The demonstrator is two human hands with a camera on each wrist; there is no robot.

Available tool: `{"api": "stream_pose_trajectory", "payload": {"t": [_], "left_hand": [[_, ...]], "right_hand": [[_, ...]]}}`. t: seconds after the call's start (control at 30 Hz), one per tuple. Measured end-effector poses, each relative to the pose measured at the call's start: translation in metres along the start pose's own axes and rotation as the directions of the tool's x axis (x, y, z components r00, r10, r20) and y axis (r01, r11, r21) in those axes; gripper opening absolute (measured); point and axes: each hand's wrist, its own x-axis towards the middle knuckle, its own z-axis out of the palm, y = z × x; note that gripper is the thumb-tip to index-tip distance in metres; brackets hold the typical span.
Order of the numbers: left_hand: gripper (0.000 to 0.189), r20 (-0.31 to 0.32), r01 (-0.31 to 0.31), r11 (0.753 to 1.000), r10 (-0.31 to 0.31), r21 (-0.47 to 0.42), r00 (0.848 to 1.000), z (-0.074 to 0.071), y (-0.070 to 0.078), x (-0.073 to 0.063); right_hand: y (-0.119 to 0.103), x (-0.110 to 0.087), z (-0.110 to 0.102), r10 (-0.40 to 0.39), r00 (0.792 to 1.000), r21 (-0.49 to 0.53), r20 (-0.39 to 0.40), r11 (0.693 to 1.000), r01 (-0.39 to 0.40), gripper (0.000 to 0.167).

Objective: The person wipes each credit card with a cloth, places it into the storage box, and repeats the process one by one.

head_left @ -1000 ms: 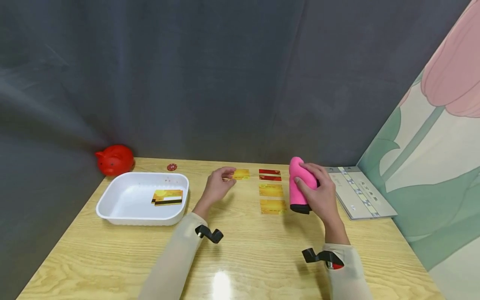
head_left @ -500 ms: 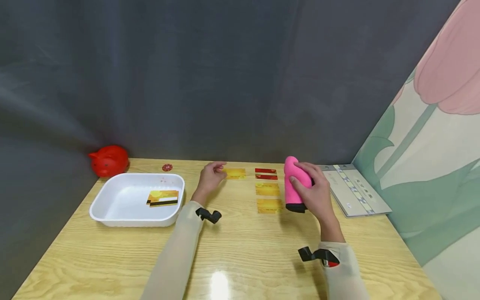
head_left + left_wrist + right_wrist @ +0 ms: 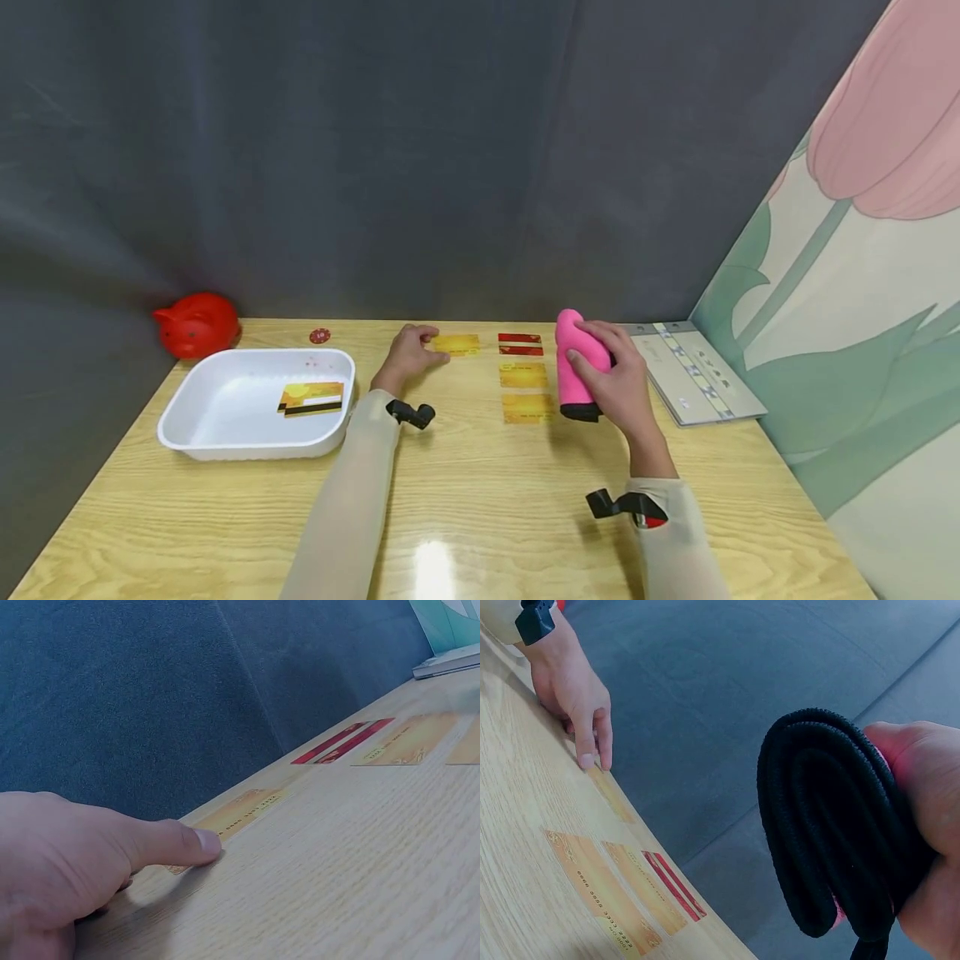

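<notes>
Firstly, nearest to me, the white tray (image 3: 217, 412) holds overlapping yellow cards (image 3: 307, 402). Then, above the table (image 3: 480, 483), my right hand (image 3: 619, 377) is grasping the pink roll (image 3: 574, 367); only the right wrist view shows its folded black layers (image 3: 817, 825). Farther, my left hand (image 3: 408, 357) is at one end of a flat gold card (image 3: 459, 344); whether its fingers pinch, I cannot tell.

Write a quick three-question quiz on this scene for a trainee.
1. The right grip holds: a) a poker chip; b) folded pink fabric; c) a notebook.
2. True or false: the red piggy bank stands outside the white tray.
3. How many cards lie directly on the table?

Key: 1. b; 2. true; 3. four.
</notes>
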Motion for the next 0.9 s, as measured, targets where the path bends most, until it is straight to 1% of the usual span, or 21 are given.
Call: {"api": "stream_pose_trajectory", "payload": {"t": [0.2,0.5,0.63,0.77,0.9], "left_hand": [[0.048,0.007,0.023,0.997,-0.024,0.077,1.0,-0.003,0.003,-0.001],[0.042,0.008,0.059,0.989,-0.061,0.137,0.998,-0.009,0.011,-0.007],[0.043,0.009,0.064,0.988,-0.066,0.139,0.998,-0.009,0.012,-0.01],[0.046,-0.006,0.031,0.994,-0.031,0.109,1.0,-0.006,0.013,-0.013],[0.045,-0.054,-0.016,0.996,0.021,0.09,0.998,0.002,0.015,-0.016]], "right_hand": [[-0.001,0.0,0.002,0.015,1.0,-0.009,0.021,1.0,-0.015,0.045],[-0.002,0.0,0.005,0.02,0.999,-0.003,0.031,1.0,-0.02,0.046],[-0.002,0.001,0.006,0.014,0.999,-0.007,0.03,1.0,-0.014,0.046],[-0.001,0.001,0.006,-0.002,1.0,-0.01,0.016,1.0,0.002,0.046],[-0.001,0.001,0.004,-0.02,1.0,-0.015,0.0,1.0,0.02,0.045]]}}
